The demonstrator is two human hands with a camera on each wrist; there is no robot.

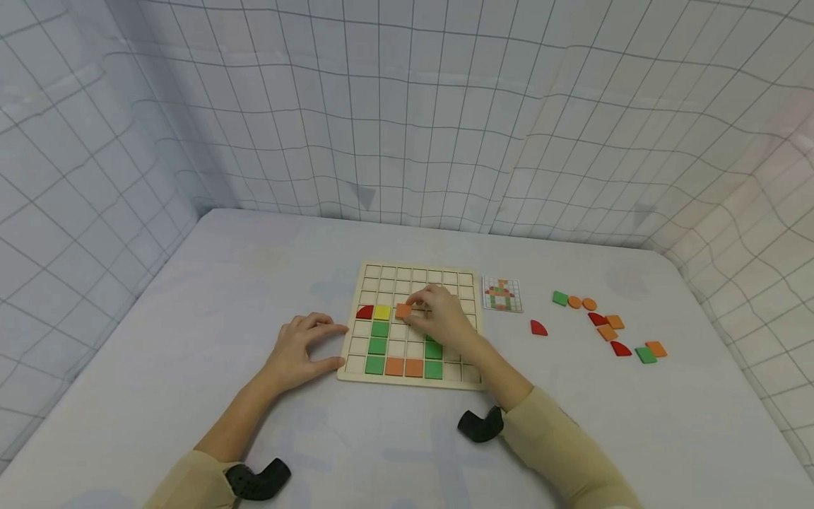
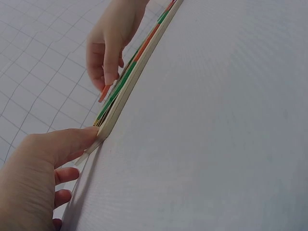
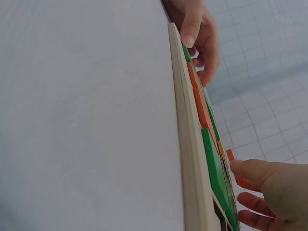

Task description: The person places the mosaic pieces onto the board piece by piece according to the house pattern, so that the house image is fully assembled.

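Pinched between my right hand's [image 1: 448, 319] thumb and fingers is an orange square tile [image 1: 403, 311], over the wooden grid board [image 1: 407, 384]. The right wrist view shows this tile [image 3: 230, 155] tilted, just above the board. My left hand [image 1: 294, 355] touches the board's left edge with its thumb and a fingertip, fingers loosely bent. On the grid, a red quarter-circle tile [image 1: 364, 312] lies beside a yellow square tile [image 1: 381, 312]. Green tiles [image 1: 379, 329] form a column below the yellow one. Orange tiles [image 1: 394, 366] sit in the bottom row. My right hand partly hides the right-hand green column.
A small pattern card [image 1: 502, 294] lies right of the board. Farther right are loose pieces: a red quarter-circle [image 1: 538, 328], orange discs [image 1: 574, 302], green squares [image 1: 645, 355] and orange squares [image 1: 656, 348]. A white grid-lined curtain [image 1: 407, 106] surrounds the white table [image 1: 267, 261].
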